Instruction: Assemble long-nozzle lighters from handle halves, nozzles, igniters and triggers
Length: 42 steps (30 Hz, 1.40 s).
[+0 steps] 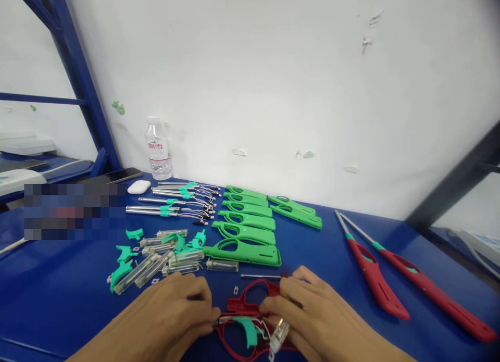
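At the bottom centre a red handle half (234, 347) lies open, with a teal trigger (249, 332), thin wires and a clear fuel tank (279, 335) over it. My left hand (183, 312) pinches the metal tube (226, 319) at the left end of these parts. My right hand (302, 312) is closed around the right end of the red handle half, beside the clear tank. Just beyond lies a second red half (250, 302), partly hidden by my right hand. A thin screwdriver (261, 276) lies behind it, its handle near my right fingers.
Green handle halves (250, 251) line the middle. To their left are clear tanks (150, 268), teal triggers (125, 253) and metal tubes with wires (156, 210). Two red lighters (377, 281) lie right. A bottle (159, 153) and white case (139, 187) stand near the wall.
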Each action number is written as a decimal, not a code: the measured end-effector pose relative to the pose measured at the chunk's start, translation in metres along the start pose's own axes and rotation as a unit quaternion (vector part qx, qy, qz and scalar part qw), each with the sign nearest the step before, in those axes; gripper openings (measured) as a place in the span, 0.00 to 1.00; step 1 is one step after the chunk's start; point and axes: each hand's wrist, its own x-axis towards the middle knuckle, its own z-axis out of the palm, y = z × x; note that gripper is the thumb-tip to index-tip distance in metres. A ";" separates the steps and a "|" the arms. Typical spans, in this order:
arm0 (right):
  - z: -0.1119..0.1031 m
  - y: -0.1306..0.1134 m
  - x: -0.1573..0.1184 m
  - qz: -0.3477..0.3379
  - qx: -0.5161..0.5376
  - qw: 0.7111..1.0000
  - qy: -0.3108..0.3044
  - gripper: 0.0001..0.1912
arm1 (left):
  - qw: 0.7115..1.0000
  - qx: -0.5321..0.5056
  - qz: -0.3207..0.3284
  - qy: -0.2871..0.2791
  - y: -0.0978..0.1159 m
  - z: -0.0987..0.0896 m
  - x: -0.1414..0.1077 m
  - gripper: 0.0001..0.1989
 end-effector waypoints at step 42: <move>0.007 -0.009 0.004 0.032 0.082 0.995 0.045 0.12 | 0.989 -0.038 -0.061 0.128 0.021 0.032 0.016 0.12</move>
